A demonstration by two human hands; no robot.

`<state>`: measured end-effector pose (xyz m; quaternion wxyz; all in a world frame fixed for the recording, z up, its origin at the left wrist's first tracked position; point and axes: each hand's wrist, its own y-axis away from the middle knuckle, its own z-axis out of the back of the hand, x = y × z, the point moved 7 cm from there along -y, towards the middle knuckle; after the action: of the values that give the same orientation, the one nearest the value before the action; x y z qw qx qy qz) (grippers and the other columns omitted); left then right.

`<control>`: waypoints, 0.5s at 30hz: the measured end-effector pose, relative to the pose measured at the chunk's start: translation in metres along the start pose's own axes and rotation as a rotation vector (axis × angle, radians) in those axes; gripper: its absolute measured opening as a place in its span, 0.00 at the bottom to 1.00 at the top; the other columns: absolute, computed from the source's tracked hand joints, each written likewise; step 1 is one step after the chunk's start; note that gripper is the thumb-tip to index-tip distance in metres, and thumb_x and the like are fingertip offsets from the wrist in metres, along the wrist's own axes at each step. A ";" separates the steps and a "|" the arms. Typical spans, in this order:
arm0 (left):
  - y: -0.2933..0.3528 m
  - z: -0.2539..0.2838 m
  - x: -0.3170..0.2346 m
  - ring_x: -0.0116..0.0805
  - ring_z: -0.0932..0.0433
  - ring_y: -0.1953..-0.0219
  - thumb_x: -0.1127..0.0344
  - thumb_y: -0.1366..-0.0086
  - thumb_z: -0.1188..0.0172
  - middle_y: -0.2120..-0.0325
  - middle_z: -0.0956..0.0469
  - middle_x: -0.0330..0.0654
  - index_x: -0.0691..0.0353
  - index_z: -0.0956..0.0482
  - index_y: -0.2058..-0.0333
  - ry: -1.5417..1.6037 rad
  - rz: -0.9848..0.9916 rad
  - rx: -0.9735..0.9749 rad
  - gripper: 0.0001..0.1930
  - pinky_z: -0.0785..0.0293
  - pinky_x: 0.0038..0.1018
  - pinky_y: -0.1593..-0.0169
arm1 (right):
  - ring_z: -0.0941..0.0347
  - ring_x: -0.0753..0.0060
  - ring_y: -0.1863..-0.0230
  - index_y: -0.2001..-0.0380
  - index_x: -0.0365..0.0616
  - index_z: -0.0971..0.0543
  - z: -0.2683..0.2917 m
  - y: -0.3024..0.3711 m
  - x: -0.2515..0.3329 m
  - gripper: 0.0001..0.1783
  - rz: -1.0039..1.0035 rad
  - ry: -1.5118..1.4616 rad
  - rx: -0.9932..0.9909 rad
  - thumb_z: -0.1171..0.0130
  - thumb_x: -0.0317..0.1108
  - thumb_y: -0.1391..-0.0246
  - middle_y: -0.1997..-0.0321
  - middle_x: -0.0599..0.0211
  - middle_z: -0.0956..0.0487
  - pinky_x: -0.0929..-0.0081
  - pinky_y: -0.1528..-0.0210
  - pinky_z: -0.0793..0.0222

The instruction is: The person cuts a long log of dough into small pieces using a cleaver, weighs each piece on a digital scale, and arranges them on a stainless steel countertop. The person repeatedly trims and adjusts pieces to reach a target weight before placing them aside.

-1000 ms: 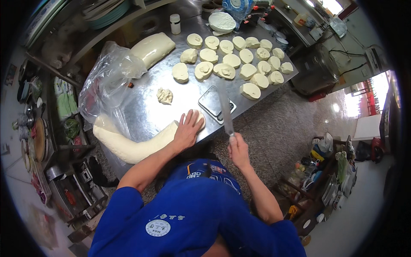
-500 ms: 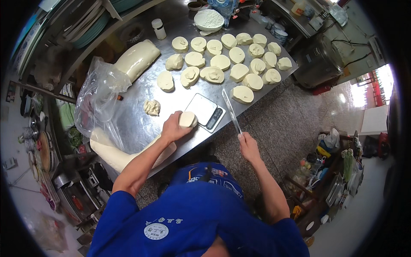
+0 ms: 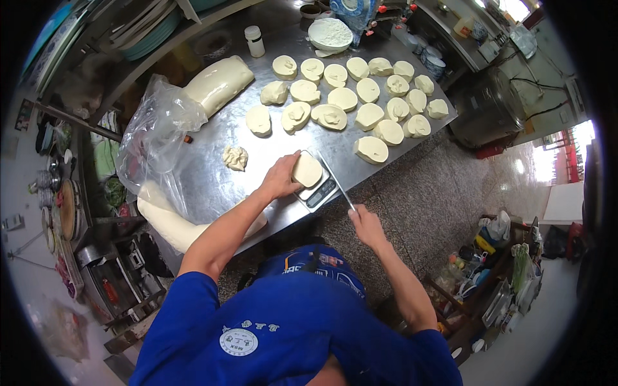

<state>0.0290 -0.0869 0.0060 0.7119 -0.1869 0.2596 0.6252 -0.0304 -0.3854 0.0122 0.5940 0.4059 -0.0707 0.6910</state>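
Observation:
My left hand (image 3: 280,176) has its fingers around a cut piece of dough (image 3: 308,169), which sits over the plate of a small digital scale (image 3: 315,198). Gripped by its handle in my right hand (image 3: 367,228) is a long-bladed knife (image 3: 337,179); its blade runs up along the scale's right side. A long roll of dough (image 3: 168,222) lies under my left forearm at the table's near edge. Left of the scale is a small crumpled lump of dough (image 3: 235,158). Several cut dough pieces (image 3: 342,98) stand in rough rows beyond the scale.
The metal table (image 3: 212,183) carries a second dough roll (image 3: 219,83) partly under a clear plastic sheet (image 3: 158,122). At the back are a bowl of flour (image 3: 330,33) and a white-capped jar (image 3: 254,41). A large metal drum (image 3: 487,106) stands beyond the right edge.
My left hand has carried the dough piece right, from beside the scale onto it. My right hand has shifted slightly left and down, bringing the knife blade close to the scale.

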 end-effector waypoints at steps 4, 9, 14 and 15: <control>0.019 -0.004 0.010 0.56 0.30 0.37 0.60 0.48 0.27 0.39 0.29 0.56 0.65 0.39 0.29 0.014 -0.062 0.003 0.48 0.32 0.42 0.32 | 0.21 0.29 0.60 0.49 0.37 0.24 -0.016 0.028 0.004 0.23 0.054 -0.060 -0.028 0.51 0.49 0.28 0.68 0.38 0.18 0.43 0.55 0.27; 0.038 0.001 0.024 0.54 0.28 0.41 0.63 0.46 0.28 0.42 0.27 0.56 0.62 0.37 0.30 0.101 -0.043 -0.036 0.45 0.28 0.42 0.36 | 0.32 0.75 0.82 0.55 0.41 0.26 -0.037 0.042 0.001 0.20 -0.057 -0.379 -0.088 0.53 0.49 0.25 0.80 0.68 0.28 0.72 0.78 0.34; 0.048 0.012 0.078 0.48 0.17 0.61 0.65 0.41 0.33 0.64 0.17 0.50 0.64 0.22 0.44 0.260 0.113 -0.062 0.25 0.20 0.38 0.51 | 0.34 0.84 0.83 0.56 0.43 0.26 -0.037 0.069 0.063 0.20 -0.111 -0.713 -0.007 0.54 0.51 0.24 0.79 0.74 0.29 0.80 0.83 0.37; 0.049 0.012 0.083 0.46 0.16 0.66 0.65 0.40 0.34 0.69 0.15 0.48 0.66 0.19 0.49 0.302 0.140 -0.058 0.20 0.19 0.36 0.55 | 0.34 0.83 0.83 0.56 0.44 0.27 -0.038 0.070 0.070 0.20 -0.099 -0.719 0.000 0.55 0.51 0.24 0.79 0.75 0.30 0.81 0.83 0.37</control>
<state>-0.0108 -0.0065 -0.0322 0.6136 -0.2806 0.3578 0.6455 -0.1080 -0.3302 0.0590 0.5641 0.6257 -0.2552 0.4745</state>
